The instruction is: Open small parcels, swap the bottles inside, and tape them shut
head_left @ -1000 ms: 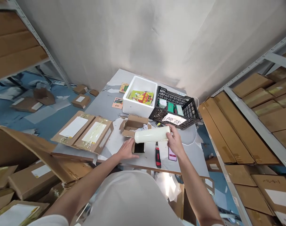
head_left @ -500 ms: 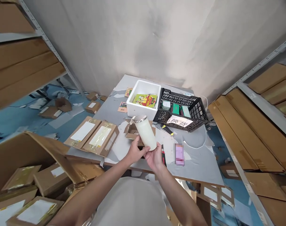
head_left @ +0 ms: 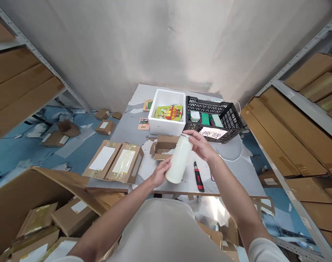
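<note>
A pale, milky-white cylindrical tumbler [head_left: 179,160] with a silvery rim is tilted above the front of the table, its top leaning to the right. My left hand [head_left: 161,174] is closed around its lower left side. At the upper end, my right hand [head_left: 200,143] grips the rim, with the thumb and fingers at the top edge. Just behind the tumbler lies an open small cardboard box [head_left: 162,148], partly hidden by it. A red and black utility knife [head_left: 198,177] rests on the table to the right, below my right forearm.
A white foam box [head_left: 166,127] with colourful packets and a black crate [head_left: 231,123] holding small boxes stand at the back. Two taped cartons [head_left: 122,163] sit on the left. A large open carton [head_left: 46,178] is at lower left; shelves of cartons flank both sides.
My right hand has moved from the tumbler's base up to its rim. The tumbler's tilt has swung from left-leaning to right-leaning, uncovering more of the open box and the utility knife.
</note>
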### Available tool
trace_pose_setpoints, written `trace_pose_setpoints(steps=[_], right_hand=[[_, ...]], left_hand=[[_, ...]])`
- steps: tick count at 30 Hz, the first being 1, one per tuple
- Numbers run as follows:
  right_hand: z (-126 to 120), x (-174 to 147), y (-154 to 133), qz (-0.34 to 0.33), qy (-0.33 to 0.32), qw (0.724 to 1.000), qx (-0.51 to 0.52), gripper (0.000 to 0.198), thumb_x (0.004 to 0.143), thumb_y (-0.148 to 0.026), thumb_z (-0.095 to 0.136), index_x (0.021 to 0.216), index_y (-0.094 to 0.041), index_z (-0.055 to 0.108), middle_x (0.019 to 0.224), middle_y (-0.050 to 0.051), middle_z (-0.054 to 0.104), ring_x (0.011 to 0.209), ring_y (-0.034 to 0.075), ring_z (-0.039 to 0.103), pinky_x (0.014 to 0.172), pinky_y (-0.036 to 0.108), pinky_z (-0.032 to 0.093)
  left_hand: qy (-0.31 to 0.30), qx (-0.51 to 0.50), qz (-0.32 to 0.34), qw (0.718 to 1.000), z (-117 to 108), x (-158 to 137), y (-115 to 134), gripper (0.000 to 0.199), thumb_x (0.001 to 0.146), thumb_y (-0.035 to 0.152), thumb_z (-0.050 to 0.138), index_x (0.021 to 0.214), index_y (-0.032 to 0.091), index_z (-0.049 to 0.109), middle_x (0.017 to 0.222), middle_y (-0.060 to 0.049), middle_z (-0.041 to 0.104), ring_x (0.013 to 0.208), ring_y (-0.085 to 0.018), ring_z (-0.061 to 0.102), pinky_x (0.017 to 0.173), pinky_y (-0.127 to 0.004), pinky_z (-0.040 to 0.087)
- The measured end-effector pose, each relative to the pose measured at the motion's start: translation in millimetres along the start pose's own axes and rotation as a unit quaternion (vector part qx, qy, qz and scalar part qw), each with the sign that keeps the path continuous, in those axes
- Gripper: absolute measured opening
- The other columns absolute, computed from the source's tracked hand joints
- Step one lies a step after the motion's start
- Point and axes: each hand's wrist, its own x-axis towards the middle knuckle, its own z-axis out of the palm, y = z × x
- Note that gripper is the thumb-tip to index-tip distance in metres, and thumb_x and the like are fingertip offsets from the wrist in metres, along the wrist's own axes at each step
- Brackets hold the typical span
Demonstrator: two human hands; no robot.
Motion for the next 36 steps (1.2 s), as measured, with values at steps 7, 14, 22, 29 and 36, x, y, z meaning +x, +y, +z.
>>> trace_pose_setpoints(steps=[7,14,22,29,36], right_hand=[[5.3,3.8,4.6,-0.023,0.170,0.980,-0.101,0.043,0.064,-0.057,0.071,0.091,-0.027,0.056,0.080,-0.002,0.057,0.067,0.013,0.052,0.057,0.025,0.047],[2.8,-3.2,13.3,-0.088,0.104,0.990,0.020,0.035,0.070,-0.050,0.070,0.091,-0.029,0.052,0.081,-0.004,0.053,0.069,0.012,0.050,0.062,0.024,0.049],[12.7,9.0,22.2,-0.111,0.184,0.976,-0.037,0.042,0.066,-0.054,0.069,0.090,-0.027,0.047,0.076,-0.004,0.047,0.060,0.010,0.045,0.050,0.020,0.043],[16.0,6.1,22.0,-0.148,0.199,0.967,-0.065,0.050,0.063,-0.062,0.068,0.091,-0.027,0.047,0.102,0.002,0.055,0.082,0.016,0.054,0.059,0.024,0.046],[15.6,1.5,8.8,-0.146,0.130,0.980,-0.042,0.047,0.063,-0.056,0.072,0.089,-0.027,0.047,0.123,0.004,0.056,0.099,0.022,0.057,0.065,0.029,0.048]], left_hand=[[0.123,-0.014,0.036,0.992,-6.4,-16.4,-15.7,0.059,0.062,0.031,0.080,0.111,0.023,0.048,0.117,-0.007,0.058,0.106,-0.023,0.057,0.087,-0.036,0.048],[0.061,-0.123,-0.060,0.989,-8.7,-20.9,-13.5,0.046,0.082,0.049,0.058,0.115,0.018,0.053,0.118,-0.012,0.062,0.107,-0.029,0.061,0.093,-0.045,0.046],[0.095,-0.049,-0.019,0.994,-10.2,-17.7,-20.2,0.057,0.080,0.051,0.059,0.128,0.024,0.045,0.140,-0.011,0.044,0.116,-0.026,0.055,0.096,-0.044,0.046],[0.182,0.045,0.033,0.982,-11.5,-14.8,-22.0,0.072,0.065,0.042,0.077,0.122,0.025,0.037,0.129,-0.012,0.052,0.105,-0.022,0.060,0.088,-0.041,0.050],[0.117,0.006,0.015,0.993,-14.5,-20.3,-21.0,0.056,0.078,0.056,0.059,0.119,0.019,0.049,0.125,-0.013,0.056,0.109,-0.026,0.058,0.090,-0.042,0.050]])
